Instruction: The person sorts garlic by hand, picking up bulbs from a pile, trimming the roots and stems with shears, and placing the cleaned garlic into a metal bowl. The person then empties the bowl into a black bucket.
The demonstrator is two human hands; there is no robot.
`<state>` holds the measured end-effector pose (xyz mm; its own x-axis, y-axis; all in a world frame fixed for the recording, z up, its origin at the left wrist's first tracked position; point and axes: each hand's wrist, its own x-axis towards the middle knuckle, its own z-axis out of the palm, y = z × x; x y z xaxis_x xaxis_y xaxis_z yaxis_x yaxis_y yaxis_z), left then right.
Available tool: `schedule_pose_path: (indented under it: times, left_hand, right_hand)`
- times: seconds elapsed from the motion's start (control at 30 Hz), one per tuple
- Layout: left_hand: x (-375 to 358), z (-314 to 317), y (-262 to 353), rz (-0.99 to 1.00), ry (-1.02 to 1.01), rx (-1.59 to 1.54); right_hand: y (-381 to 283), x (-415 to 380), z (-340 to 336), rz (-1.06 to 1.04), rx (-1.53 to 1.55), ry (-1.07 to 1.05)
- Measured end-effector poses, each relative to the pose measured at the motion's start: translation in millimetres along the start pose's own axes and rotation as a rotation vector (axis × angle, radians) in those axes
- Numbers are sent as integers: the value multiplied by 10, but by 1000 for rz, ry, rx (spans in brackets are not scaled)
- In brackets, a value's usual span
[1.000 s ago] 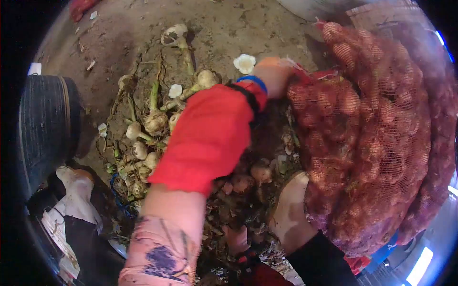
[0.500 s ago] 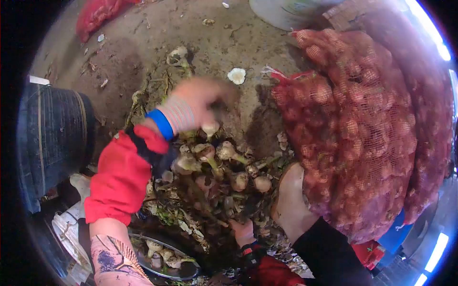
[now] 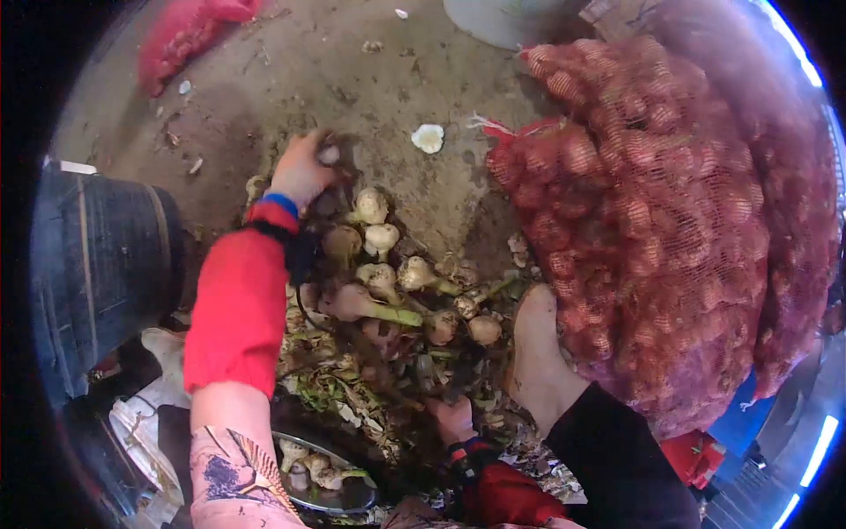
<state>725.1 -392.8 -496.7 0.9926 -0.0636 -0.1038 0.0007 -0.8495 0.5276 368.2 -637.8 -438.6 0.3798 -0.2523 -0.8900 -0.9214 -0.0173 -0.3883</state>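
My left hand (image 3: pixel 302 169), in a red sleeve with a blue band at the wrist, reaches to the far side of the pile. Its fingers are curled round a pale garlic bulb (image 3: pixel 329 156), partly hidden by the hand. Just nearer lie loose garlic bulbs, among them a white one (image 3: pixel 382 238) and one with a thick green stem (image 3: pixel 374 309). Low in the view, my right hand (image 3: pixel 454 420) is closed close to the ground, over the trimmings; what it grips cannot be made out.
Red mesh sacks full of bulbs (image 3: pixel 652 238) stand at the right, beside my boot (image 3: pixel 536 344). A dark tub (image 3: pixel 106 273) is at the left. A metal bowl (image 3: pixel 357 507) holds several bulbs. Leaf scraps (image 3: pixel 330 379) cover the ground; another red sack (image 3: pixel 189 35) lies far back.
My left hand has moved away to the far left, off the middle bulbs, and now has a bulb in its fingers. My right hand stays low, near the same spot.
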Motion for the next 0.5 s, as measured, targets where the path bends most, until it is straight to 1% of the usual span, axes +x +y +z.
schedule_pose_path:
  times: [0.03, 0.07, 0.1, 0.13, 0.17, 0.2, 0.23, 0.3, 0.33, 0.37, 0.4, 0.43, 0.47, 0.5]
  left_hand:
    - [-183, -80, -55, -27, 97, -160]
    - [-423, -242, 50, -28, 217, -122]
    - [-675, -430, 164, -25, 339, -81]
    - [-902, -519, 139, -97, 427, -91]
    - [-1226, -729, 352, -167, 497, -101]
    - [-1509, -804, 261, -161, 536, -140]
    - [-1852, -988, 512, -187, 543, -335]
    - [-2569, -1104, 663, -201, 478, -330]
    - [-2913, -1104, 658, -90, 433, -259]
    - [-3227, -1153, 901, -162, 360, -466]
    - [-3511, -1190, 947, -89, 234, -396]
    - [-3786, -1076, 959, -159, 169, -740]
    - [-4018, -1012, 928, -196, 62, -725]
    - [-4191, -1084, 1094, -151, 24, -632]
  right_hand:
    - [-186, -118, -30, 217, -240, 47]
    - [603, 432, 33, -182, -575, -62]
    - [1330, 943, 95, -616, -905, -25]
    - [1271, 722, 79, -433, -510, -51]
    - [1166, 585, 37, -397, -387, -40]
    - [1126, 559, -16, -413, -304, -25]
    - [1042, 505, -17, -431, -255, -15]
    - [1092, 622, -11, -491, -178, -1]
    - [1052, 746, 8, -533, -142, -4]
    - [1159, 974, 56, -605, -91, 6]
    - [1287, 1118, 10, -378, 417, -203]
    - [1331, 1270, -1, -527, 25, -206]
    - [1329, 1294, -11, -662, -372, -185]
    - [1019, 877, -43, -575, -175, -69]
